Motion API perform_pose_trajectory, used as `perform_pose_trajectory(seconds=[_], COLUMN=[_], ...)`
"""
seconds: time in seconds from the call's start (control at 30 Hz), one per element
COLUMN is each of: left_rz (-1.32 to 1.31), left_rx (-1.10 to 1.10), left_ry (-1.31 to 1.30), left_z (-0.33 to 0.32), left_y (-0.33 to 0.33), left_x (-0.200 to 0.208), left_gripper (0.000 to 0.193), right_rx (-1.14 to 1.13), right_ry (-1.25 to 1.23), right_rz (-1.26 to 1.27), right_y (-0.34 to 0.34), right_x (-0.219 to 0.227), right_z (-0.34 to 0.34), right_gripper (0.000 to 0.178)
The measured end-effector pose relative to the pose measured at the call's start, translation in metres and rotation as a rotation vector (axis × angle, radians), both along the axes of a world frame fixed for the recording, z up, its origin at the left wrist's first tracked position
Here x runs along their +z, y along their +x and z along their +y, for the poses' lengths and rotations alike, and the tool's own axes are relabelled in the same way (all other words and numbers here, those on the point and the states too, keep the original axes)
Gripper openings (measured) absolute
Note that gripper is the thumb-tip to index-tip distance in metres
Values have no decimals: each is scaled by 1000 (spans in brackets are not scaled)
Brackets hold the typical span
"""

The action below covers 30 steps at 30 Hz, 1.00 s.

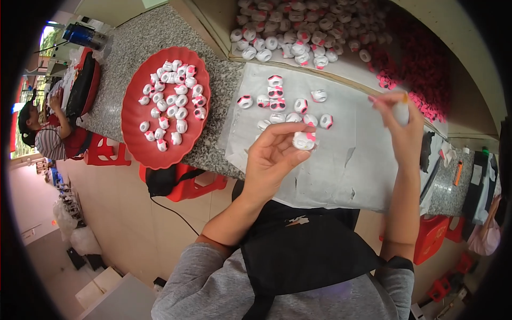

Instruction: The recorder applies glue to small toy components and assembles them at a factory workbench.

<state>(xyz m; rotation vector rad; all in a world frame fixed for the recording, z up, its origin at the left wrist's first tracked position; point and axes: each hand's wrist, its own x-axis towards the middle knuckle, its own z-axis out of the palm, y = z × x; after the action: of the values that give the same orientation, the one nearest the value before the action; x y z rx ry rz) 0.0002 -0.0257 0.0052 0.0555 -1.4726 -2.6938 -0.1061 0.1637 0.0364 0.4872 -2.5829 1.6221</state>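
My left hand (271, 166) pinches a small white cat-head figurine (304, 141) with a pink bow between thumb and fingertips, above the covered table. Off to the right, my right hand (401, 133) is raised near the pink pieces, its fingers curled round a white bottle-like thing (401, 113) with a yellowish tip; motion blur hides its exact kind. Its fingertips show a spot of pink. Under and beyond my left hand, several white and pink figurines (276, 104) lie on a pale protective sheet (330, 176). Some bear pink sunglasses-like shapes.
A red scalloped tray (140, 106) of figurines stands at left on the granite counter (160, 34). Beyond the sheet, a bin holds heaped white heads (298, 26) and small pink pieces (426, 106). Red stools (200, 186) stand below; another person (48, 128) sits far left.
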Motion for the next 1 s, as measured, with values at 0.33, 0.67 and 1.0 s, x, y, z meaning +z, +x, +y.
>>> perform_pose_trajectory(seconds=[0.33,0.67,1.0], left_rz=[153,238,289], left_rx=[-30,-40,-97], left_ry=[-416,-675,-648], left_z=[21,29,25], left_y=[7,8,6], left_x=[1,6,3], left_gripper=[32,28,27], right_rx=[88,86,70], right_ry=[-758,-701,-654], right_rz=[-579,-499,-507], right_y=[86,91,92], right_x=[-13,-17,-18], right_z=[-18,-14,-12], right_gripper=[10,10,9])
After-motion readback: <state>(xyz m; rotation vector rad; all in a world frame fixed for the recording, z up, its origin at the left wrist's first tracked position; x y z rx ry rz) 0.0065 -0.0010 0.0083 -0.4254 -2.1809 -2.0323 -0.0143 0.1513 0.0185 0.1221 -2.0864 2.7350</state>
